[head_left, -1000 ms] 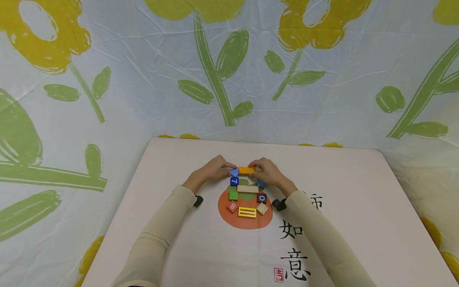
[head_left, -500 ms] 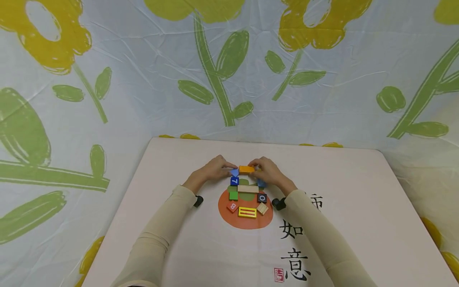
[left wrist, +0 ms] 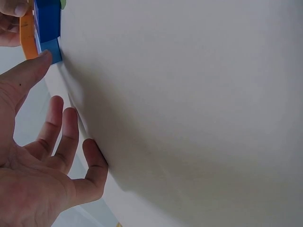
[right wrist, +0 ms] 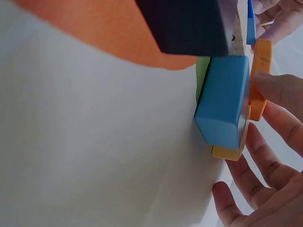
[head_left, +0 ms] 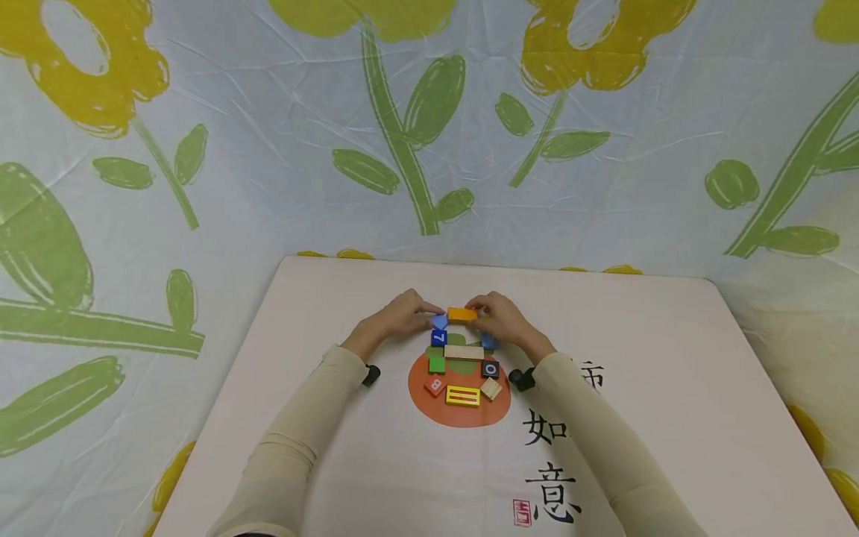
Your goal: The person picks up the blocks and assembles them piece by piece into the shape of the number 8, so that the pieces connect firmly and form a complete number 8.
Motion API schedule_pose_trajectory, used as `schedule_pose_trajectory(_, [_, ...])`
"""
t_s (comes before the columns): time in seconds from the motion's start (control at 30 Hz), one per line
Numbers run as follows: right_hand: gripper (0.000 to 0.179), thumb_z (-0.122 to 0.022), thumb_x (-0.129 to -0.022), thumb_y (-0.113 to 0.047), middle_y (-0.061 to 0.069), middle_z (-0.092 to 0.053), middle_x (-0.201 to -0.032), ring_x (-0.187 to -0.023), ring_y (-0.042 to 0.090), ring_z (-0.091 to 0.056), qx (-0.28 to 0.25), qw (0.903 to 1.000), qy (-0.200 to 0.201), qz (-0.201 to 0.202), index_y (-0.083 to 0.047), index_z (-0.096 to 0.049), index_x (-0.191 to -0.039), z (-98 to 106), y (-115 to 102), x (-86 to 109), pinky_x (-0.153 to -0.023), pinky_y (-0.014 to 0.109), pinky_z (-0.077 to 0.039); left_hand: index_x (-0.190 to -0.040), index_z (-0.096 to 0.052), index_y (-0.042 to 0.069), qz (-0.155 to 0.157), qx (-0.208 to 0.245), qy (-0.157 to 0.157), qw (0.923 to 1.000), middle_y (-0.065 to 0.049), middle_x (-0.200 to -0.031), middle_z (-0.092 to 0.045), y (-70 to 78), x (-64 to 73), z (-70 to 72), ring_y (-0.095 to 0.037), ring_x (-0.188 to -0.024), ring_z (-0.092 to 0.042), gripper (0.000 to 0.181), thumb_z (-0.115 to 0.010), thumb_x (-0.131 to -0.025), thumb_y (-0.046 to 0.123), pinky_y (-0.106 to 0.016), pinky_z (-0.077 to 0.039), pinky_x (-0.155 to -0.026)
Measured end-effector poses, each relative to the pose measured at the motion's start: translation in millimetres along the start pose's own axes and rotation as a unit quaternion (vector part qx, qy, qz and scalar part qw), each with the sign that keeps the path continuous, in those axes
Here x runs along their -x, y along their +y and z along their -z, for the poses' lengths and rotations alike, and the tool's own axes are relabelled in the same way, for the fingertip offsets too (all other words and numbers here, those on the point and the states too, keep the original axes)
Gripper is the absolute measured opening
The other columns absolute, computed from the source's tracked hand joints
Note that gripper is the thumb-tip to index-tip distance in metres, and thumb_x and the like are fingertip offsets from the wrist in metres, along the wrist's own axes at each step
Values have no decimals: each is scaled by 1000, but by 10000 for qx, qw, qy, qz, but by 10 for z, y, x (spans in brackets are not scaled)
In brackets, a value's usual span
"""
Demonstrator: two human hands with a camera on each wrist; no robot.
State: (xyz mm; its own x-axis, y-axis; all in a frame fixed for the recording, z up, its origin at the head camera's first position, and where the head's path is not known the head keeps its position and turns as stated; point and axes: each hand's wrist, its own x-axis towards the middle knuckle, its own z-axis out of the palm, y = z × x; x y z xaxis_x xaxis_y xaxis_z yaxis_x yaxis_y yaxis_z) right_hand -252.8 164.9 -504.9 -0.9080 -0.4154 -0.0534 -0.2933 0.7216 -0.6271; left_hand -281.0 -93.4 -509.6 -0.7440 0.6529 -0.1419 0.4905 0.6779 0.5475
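Observation:
My left hand (head_left: pixel 404 315) pinches a small light blue block (head_left: pixel 439 321) at the far left of a ring of toy blocks. In the left wrist view its thumb lies against that block, and the other fingers are spread near the tabletop. My right hand (head_left: pixel 502 319) grips an orange rectangular block (head_left: pixel 462 315) at the ring's far side, its thumb on the near face. A dark blue block marked 7 (head_left: pixel 439 338) sits just in front of the light blue one. Beside the right fingers, a blue block (right wrist: pixel 222 99) stands next to a yellowish piece (right wrist: pixel 227 152).
A plain wooden block (head_left: pixel 464 351) crosses the ring. Around it lie green (head_left: pixel 437 365), red (head_left: pixel 435 385), yellow striped (head_left: pixel 463 396), wooden square (head_left: pixel 491 388) and black (head_left: pixel 491 368) blocks. The table (head_left: pixel 376 477) bears a printed orange fruit and black characters; a flowered cloth hangs behind.
The orange block has shifted slightly away from the body, with the right fingers on it. The left hand and the other blocks stay in place.

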Motion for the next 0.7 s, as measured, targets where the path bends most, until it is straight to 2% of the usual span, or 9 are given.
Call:
schedule_pose_trajectory(0.3, [33,-72,-89,-14,16,-60,-114,-107,34,-57,-102,9998,-24,-158,-7,-69,-122,5,8,14,-91,50,-47,-131,-69,22,207,-10,-58,9998,0,-103,-59,25,21,-2,-18,-94,-45,35,-68,-97,16,-33,-37,-82])
schedule_pose_trajectory(0.7, [32,-74,-88,-15,15,-62,-111,-101,31,-56,81,9997,-62,-202,-7,-71,-118,-26,27,-14,-88,49,-46,-133,-68,24,314,-32,-81,9995,-1,-105,-57,28,38,-10,-18,-96,-45,36,-66,-97,17,-32,-38,-82])
